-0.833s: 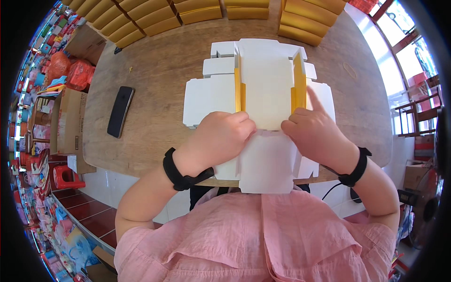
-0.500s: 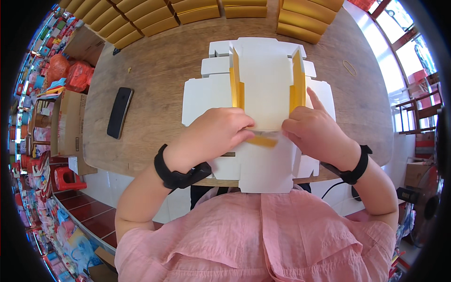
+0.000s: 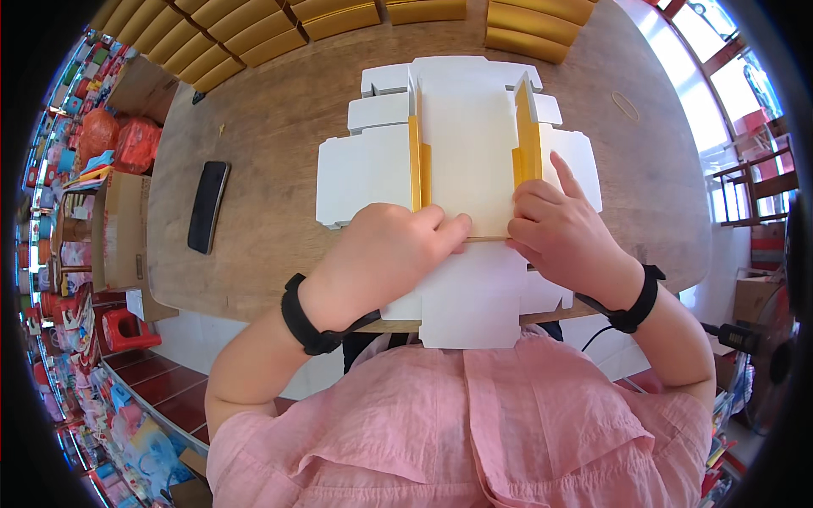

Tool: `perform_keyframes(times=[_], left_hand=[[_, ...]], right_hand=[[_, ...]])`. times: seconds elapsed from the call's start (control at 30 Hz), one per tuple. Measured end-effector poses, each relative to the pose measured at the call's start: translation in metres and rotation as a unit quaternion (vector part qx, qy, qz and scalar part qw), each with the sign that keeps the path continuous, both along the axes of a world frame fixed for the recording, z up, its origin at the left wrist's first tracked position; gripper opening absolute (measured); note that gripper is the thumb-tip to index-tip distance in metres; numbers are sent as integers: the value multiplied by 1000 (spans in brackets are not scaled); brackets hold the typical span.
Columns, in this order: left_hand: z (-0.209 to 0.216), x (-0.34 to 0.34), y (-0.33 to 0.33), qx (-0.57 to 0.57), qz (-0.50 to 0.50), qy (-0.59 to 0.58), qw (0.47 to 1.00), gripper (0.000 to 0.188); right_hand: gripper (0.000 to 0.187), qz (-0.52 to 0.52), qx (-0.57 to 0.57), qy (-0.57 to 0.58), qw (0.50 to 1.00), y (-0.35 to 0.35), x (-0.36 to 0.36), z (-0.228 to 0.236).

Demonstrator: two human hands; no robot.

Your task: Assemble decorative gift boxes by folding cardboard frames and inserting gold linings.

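A partly folded cardboard box, white inside with gold outer faces, lies in front of me on the table. Its gold-edged side panels stand upright, while white flaps spread out on both sides and toward my body. My left hand pinches the near end of the left panel, fingertips at the cross fold. On the opposite side, my right hand grips the near end of the right panel with curled fingers, its index finger stretched along the outside. A thin gold edge runs between the two hands. Both palms hide the near corners.
Gold boxes stand in rows along the far edge of the wooden table. A black phone lies at the left, and a rubber band at the right. A cardboard carton stands beyond the left edge.
The blurred gold strip between my hands now shows as a thin edge at the fold. My left fingers have moved slightly right and up along it. The whole view has shifted a little.
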State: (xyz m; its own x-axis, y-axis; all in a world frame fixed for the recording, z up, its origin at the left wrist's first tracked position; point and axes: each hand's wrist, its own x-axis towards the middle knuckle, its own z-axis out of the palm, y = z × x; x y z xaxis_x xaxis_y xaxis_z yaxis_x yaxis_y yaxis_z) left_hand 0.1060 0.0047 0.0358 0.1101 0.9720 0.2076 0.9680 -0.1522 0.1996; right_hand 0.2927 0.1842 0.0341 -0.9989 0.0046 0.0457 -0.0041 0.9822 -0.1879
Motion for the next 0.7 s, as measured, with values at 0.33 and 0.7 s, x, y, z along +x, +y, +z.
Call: perform_keyframes(times=[0.33,0.7], left_hand=[[-7,4,1,-19,21,78,997,11],[19,5,1,-99,-5,21,995,4]], right_hand=[[34,42,40,54,997,-46,51,-20],[22,-3,-28,141,990,-28,28,-11]])
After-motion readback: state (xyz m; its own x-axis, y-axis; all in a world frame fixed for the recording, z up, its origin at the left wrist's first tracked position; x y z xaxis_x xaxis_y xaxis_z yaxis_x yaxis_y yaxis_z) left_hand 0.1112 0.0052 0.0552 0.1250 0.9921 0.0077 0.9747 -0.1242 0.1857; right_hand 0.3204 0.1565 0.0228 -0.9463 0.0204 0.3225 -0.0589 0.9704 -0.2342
